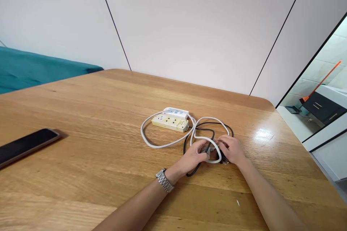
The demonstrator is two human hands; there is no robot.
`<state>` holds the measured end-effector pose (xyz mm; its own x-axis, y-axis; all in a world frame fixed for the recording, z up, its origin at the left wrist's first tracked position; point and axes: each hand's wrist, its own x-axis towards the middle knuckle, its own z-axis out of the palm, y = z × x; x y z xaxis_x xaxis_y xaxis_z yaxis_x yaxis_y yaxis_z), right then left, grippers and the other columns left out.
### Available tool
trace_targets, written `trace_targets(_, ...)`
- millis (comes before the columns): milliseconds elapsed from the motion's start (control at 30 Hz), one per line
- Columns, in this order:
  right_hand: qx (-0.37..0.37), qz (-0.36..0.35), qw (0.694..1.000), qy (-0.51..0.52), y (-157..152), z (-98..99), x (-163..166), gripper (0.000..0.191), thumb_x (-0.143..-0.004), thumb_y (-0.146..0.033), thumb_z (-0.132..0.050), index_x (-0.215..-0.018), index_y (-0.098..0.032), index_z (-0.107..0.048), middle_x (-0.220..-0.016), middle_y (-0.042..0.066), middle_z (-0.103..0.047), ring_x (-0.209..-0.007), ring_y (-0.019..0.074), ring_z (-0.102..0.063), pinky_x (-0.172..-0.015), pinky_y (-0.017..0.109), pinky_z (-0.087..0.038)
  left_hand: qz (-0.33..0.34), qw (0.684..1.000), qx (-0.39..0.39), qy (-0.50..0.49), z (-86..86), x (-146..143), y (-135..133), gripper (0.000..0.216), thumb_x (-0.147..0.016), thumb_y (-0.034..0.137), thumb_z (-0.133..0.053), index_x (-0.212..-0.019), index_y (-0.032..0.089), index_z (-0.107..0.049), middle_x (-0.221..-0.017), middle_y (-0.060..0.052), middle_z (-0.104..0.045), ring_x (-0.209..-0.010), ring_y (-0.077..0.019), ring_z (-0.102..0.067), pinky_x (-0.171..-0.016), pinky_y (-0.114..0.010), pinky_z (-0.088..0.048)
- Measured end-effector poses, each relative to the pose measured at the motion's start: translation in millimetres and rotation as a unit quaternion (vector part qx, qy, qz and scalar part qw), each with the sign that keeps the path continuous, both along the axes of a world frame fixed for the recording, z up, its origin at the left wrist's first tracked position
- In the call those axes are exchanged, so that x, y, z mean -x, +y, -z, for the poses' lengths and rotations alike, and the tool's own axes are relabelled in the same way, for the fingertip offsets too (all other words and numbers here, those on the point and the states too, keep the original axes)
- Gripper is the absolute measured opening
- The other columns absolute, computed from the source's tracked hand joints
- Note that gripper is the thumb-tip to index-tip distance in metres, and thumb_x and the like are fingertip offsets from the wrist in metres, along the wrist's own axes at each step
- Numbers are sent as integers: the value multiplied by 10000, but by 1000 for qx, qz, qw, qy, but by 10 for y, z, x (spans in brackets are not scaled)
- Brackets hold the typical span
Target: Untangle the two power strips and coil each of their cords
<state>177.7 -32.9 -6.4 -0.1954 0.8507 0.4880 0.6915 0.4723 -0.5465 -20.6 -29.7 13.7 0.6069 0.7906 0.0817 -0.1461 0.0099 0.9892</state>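
Two power strips, one white (177,112) and one yellowed (170,122), lie side by side on the wooden table. Their white cord (155,147) and black cord (206,130) loop and cross to the right, around my hands. My left hand (196,154), a metal watch on its wrist, is closed around a pale grey plug (207,150), with the black cord passing over it. Curled fingers of my right hand (231,148) grip the white cord near its ribbed end, partly hidden. Under that hand, a black plug (223,158) with metal prongs shows.
A dark phone (28,146) lies on the table (108,184) at the left. Behind are a white panelled wall (184,25) and a teal seat (40,66). A small white scrap (238,203) lies near my right forearm. An orange broom (322,81) stands beyond the doorway.
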Motion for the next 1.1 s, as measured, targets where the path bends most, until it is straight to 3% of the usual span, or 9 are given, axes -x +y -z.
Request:
trace_targets(233,-14,-8,985,-173,-4,-45,53,431,-954,-344,-372,-605,-200,-580,-622,36,-598,-678,165,-478,-660,288,-317,-25,999,-6,-32,-77,76,-15,314,-592,219,-555,-883,150,-650,-899,-52,-659,-896,-216,-573,-812,-314,-459)
trace_targets(333,12,-30,984,-178,27,-50,3,487,-960,-338,-297,-561,-196,-537,-577,29,-577,-617,146,-465,-641,286,-300,-5,998,-52,-24,-77,106,22,235,-677,334,-529,-743,141,-645,-739,-57,-641,-737,-184,-566,-711,-287,-444)
trace_targets(433,41,-27,991,-124,63,-24,-111,518,-944,-373,-284,-489,-199,-462,-507,12,-519,-517,125,-418,-553,270,-262,-1,987,-137,82,-79,141,68,399,-785,447,-470,-539,155,-583,-541,-33,-565,-549,-137,-496,-587,-262,-388)
trace_targets(567,26,19,999,20,140,14,-376,517,-872,-474,-399,-430,-206,-386,-434,-24,-415,-442,107,-355,-501,259,-248,-195,934,-239,180,-80,225,164,514,-825,480,-452,-411,181,-391,-409,25,-350,-432,-89,-313,-481,-243,-250)
trace_targets(667,6,55,995,87,202,-29,-620,536,-863,-513,-360,-415,-220,-350,-409,-29,-369,-419,107,-345,-482,258,-272,-294,888,-278,219,-76,286,239,419,-822,441,-509,-498,177,-477,-477,25,-412,-485,-104,-372,-511,-243,-290)
trace_targets(767,4,70,991,112,227,-152,-801,538,-861,-519,-335,-411,-225,-336,-397,-30,-344,-406,104,-327,-459,258,-267,-205,878,-345,262,-61,282,248,337,-791,469,-592,-937,174,-665,-877,-57,-660,-807,-193,-575,-752,-302,-439)
trace_targets(867,39,41,996,74,204,-323,-854,536,-825,-531,-417,-403,-216,-313,-407,-41,-301,-419,90,-285,-457,254,-238,-64,866,-404,288,-26,213,192,840,-687,583,-679,-1394,217,-411,-1398,-134,-462,-1256,-302,-416,-1067,-445,-294)
trace_targets(967,78,34,996,-15,136,-525,-826,551,-815,-543,-444,-427,-206,-247,-449,-46,-229,-452,83,-227,-459,255,-178,32,857,-419,298,20,153,141,1061,-628,644,-695,-1487,241,-217,-1515,-148,-286,-1368,-333,-270,-1126,-497,-171)
trace_targets(1100,114,84,984,-110,-26,-822,-821,572,-822,-590,-441,-464,-198,-227,-477,-42,-213,-469,84,-201,-457,264,-147,43,857,-413,305,45,142,123,1082,-615,610,-724,-1489,255,-194,-1497,-154,-313,-1355,-337,-289,-1109,-514,-201)
